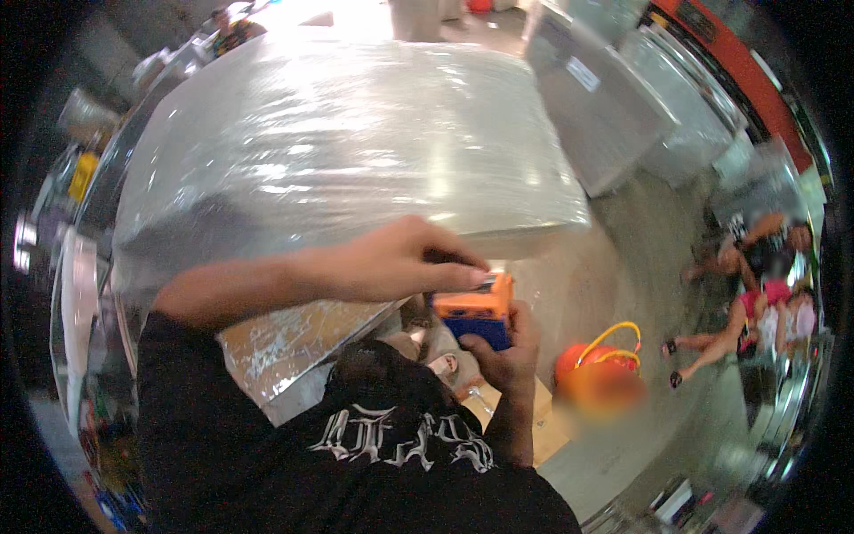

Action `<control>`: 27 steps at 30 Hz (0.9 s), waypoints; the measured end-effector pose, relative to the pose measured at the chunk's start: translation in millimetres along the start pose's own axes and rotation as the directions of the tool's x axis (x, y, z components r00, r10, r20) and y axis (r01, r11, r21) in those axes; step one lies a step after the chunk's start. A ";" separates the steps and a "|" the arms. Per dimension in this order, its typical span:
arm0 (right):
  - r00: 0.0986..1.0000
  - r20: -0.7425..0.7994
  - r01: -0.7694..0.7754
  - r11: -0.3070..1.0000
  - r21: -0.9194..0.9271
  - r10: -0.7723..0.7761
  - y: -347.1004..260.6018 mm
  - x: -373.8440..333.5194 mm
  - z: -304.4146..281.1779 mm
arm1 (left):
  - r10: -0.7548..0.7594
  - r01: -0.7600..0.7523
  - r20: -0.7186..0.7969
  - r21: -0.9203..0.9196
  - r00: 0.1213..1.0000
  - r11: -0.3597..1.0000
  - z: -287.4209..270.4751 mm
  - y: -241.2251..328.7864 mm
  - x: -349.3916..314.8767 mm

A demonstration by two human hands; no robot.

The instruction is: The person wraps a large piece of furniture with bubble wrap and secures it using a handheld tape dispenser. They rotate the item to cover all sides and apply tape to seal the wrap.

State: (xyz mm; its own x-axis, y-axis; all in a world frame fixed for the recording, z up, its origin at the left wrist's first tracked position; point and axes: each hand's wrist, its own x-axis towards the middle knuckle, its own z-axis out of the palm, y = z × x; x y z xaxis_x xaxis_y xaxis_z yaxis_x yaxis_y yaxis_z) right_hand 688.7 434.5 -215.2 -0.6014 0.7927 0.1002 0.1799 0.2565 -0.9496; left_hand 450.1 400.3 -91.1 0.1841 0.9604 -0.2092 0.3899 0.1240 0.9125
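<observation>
Upright in front of my chest is a boxy orange and dark blue hand-sized object [476, 307]; its exact kind is not clear. From below, my right hand [507, 351] wraps round its lower blue part, thumb across the front. My left hand [414, 262] reaches across from the left, its fingers and thumb pinched together at the object's orange top. A small pale and dark bit shows at those fingertips, too blurred to name. Just beyond both hands stands a large block wrapped in clear plastic film [356, 133].
A scuffed brown board or box [302, 343] lies below my left forearm, and a cardboard piece [543, 427] by my right. A red-orange round object with a yellow hose [596, 360] sits on the floor. Grey wrapped panels [605, 107] stand far right; people [774, 311] sit at right.
</observation>
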 end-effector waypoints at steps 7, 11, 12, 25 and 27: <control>0.988 -0.145 -0.004 0.949 0.316 0.052 -9.6 3.6 23.9 | 0.089 -0.086 -0.044 0.061 0.995 0.994 -20.3 -10.3 16.6; 0.984 -0.058 -0.142 0.933 0.330 0.170 -8.8 12.5 45.1 | -0.034 0.020 -0.073 -0.188 0.997 0.982 -38.3 -19.7 19.7; 0.979 -0.084 -0.150 0.937 0.315 0.185 -6.2 14.9 44.9 | -0.083 0.078 -0.012 -0.231 0.996 0.970 -46.6 -11.8 19.9; 0.889 -0.161 -0.385 0.890 0.245 0.429 -61.3 55.9 40.9 | 0.440 -0.043 -0.236 0.844 0.867 0.535 -202.5 -11.0 127.9; 0.913 -0.121 -0.329 0.879 0.345 0.389 -72.0 77.3 46.7 | 0.521 -0.037 -0.256 0.872 0.814 0.488 -211.4 -46.0 161.7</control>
State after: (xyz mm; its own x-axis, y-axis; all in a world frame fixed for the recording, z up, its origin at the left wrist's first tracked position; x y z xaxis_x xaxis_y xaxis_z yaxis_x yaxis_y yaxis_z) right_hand 592.9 451.4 -152.9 -0.3851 0.8905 -0.2423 0.0873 -0.2262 -0.9702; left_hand 271.1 602.7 -92.6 0.1215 0.9107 0.3949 0.9702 -0.1930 0.1465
